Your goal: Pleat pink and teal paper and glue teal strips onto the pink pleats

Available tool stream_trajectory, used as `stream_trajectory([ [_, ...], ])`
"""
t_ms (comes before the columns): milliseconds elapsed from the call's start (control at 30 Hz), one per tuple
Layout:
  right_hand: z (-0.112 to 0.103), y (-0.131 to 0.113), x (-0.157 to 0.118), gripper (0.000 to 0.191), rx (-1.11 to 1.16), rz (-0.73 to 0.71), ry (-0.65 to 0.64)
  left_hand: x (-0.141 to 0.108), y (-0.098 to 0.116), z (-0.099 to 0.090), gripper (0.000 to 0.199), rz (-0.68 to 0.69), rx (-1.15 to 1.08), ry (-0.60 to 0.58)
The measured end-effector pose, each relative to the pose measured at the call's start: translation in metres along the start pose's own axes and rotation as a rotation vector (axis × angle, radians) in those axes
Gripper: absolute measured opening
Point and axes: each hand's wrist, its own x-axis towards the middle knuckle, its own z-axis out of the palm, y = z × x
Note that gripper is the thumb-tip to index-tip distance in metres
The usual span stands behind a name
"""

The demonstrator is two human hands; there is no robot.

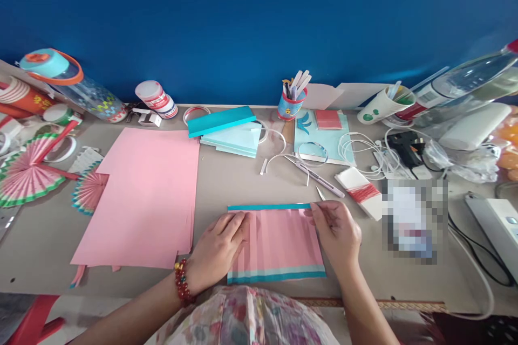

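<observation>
A pink paper sheet [279,242] with upright creases lies in front of me, with pale blue and teal bands along its near edge. Across its far edge runs a teal paper strip [269,207]. My left hand [220,245] rests flat on the sheet's left side, fingers stretched out, a red bead bracelet [182,280] on its wrist. At the far right corner, my right hand [338,229] pinches the end of the teal strip between thumb and fingers. Its fingertips partly hide that corner.
Larger pink sheets [141,199] lie left, beside pleated paper fans [30,170]. Teal paper pieces [222,121], a craft knife [319,179], a pen cup [291,105] and white cables [366,153] are farther back. A wound red thread card [359,192] and power strip [496,232] lie right.
</observation>
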Motion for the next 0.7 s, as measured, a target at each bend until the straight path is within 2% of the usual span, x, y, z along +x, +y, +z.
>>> stream_trajectory([
  [367,0.0005,0.0053,0.0006,0.026,-0.187,-0.078,0.018,-0.0025,0.0,0.0057,0.038,0.039,0.084,0.042],
  [700,-0.0001,0.0028,0.0016,0.023,-0.206,-0.119,0.022,-0.0001,-0.0028,0.0025,0.043,0.075,0.117,0.006],
])
